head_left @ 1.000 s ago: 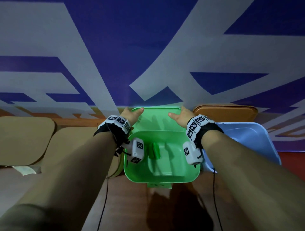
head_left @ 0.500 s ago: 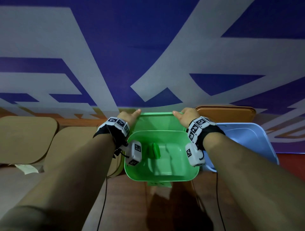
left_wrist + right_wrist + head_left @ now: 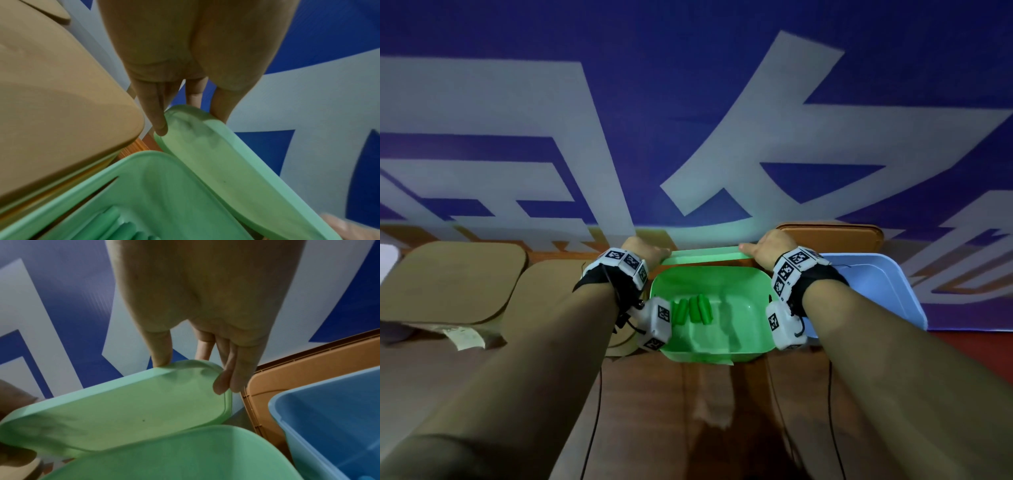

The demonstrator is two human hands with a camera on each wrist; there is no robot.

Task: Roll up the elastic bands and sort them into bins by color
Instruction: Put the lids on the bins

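Observation:
A green bin (image 3: 753,308) stands in the middle of the table, with several rolled green bands (image 3: 691,310) lying at its left side. Just behind its far rim a green lid (image 3: 702,255) lies low and tilted. My left hand (image 3: 643,251) grips the lid's left end and my right hand (image 3: 767,248) grips its right end. In the left wrist view, my left hand (image 3: 189,113) pinches the lid (image 3: 226,162) at its corner, above the bin (image 3: 156,186) and the bands (image 3: 115,224). The right wrist view shows my right hand (image 3: 191,369) clasping the lid (image 3: 133,415) at its corner.
An open blue bin (image 3: 869,291) stands right of the green one, with a brown lid (image 3: 832,236) behind it. Two tan lidded bins (image 3: 455,284) (image 3: 558,291) sit at the left, near a paper scrap (image 3: 465,337). A blue and white banner rises close behind.
The lid stood upright over the far part of the bin; now it has tipped back and lies low behind the far rim. Both hands went with it.

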